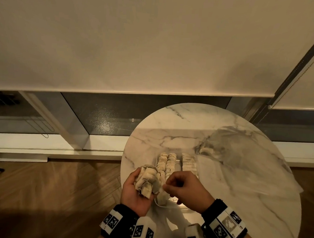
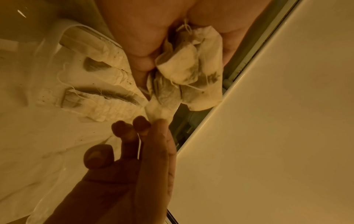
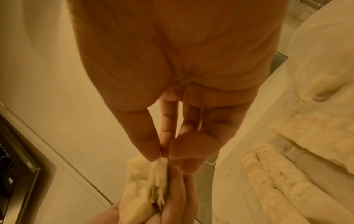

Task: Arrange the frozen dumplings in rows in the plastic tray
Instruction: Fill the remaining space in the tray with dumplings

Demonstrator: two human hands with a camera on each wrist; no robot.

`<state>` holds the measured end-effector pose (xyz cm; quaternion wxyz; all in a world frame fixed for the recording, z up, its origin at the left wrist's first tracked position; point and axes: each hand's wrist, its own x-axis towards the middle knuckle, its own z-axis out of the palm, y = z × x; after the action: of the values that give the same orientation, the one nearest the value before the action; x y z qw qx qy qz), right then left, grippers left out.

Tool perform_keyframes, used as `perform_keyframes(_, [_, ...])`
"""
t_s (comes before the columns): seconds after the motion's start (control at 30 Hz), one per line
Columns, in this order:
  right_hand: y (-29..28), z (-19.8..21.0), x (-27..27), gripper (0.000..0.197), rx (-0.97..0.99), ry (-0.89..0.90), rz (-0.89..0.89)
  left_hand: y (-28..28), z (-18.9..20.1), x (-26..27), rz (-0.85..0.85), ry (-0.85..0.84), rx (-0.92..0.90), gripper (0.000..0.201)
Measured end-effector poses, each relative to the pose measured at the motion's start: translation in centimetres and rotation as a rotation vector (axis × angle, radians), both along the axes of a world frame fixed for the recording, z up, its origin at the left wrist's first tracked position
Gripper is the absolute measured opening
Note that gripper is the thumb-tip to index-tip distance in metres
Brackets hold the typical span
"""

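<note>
We see the left hand [image 1: 137, 190], palm up, fingers curled round a clump of pale, papery, string-tied pouches [image 1: 147, 180] — tea-bag-like in the left wrist view, with dark specks inside; the task calls them dumplings. We can't count the clump exactly, roughly five or six. The right hand [image 1: 182, 188] pinches the corner of one pouch [image 2: 156, 112] out of that clump between thumb and fingertips [image 3: 151, 153]; its other fingers are curled loosely. Both hands are over the near edge of the round white marble-patterned table [image 1: 239, 205].

Just beyond the hands lies the clear plastic tray [image 1: 177, 161], hard to make out, holding three rows of the same pale pieces [image 1: 170, 163]: two rows touching on the left, one apart on the right [image 1: 188, 164]. Pieces per row — too blurred for us to count.

One crumpled clear plastic bag [image 1: 224, 146] lies on the table beyond and to the right of the tray, with a pale piece or more inside. A loose white thread [image 1: 161, 205] trails below the hands. Two wrist bands with black-and-white markers [image 1: 223, 226] show.
</note>
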<state>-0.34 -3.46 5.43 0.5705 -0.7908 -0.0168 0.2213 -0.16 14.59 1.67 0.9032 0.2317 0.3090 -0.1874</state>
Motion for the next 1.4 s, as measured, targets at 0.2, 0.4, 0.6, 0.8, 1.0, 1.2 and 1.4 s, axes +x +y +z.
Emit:
perform_keyframes(0.2, [-0.9, 0.5, 0.1, 0.014, 0.172, -0.093, -0.083, -0.9, 0.7, -0.2, -0.032, 0.020, 0.005, 0.045])
perform_keyframes(0.4, [-1.6, 0.7, 0.6, 0.011, 0.443, -0.073, -0.224, -1.5, 1.3, -0.5, -0.064, 0.043, -0.057, 0.043])
perform_keyframes(0.6, [-2.8, 1.2, 1.3, 0.007, 0.519, -0.082, -0.286, -1.0, 0.5, -0.9, -0.077, 0.092, -0.046, 0.041])
perform_keyframes(0.8, [-3.5, -0.2, 1.9, 0.010, 0.286, -0.074, -0.376, 0.0, -0.1, -1.1, -0.053, 0.109, -0.034, 0.037])
perform_keyframes(1.0, [-3.9, -4.4, 2.5, 0.007, -0.230, 0.159, -0.028, 1.1, -0.7, -1.5, -0.020, 0.126, -0.044, 0.033])
perform_keyframes(1.2, [-3.4, -6.8, 3.5, 0.017, -0.518, 0.038, 0.124, 2.3, -1.1, -1.8, 0.009, 0.155, -0.058, 0.031])
perform_keyframes(1.4, [-2.8, -8.5, 4.2, 0.010, -0.590, 0.052, 0.173, 3.1, -1.0, -2.3, 0.035, 0.171, -0.085, 0.035])
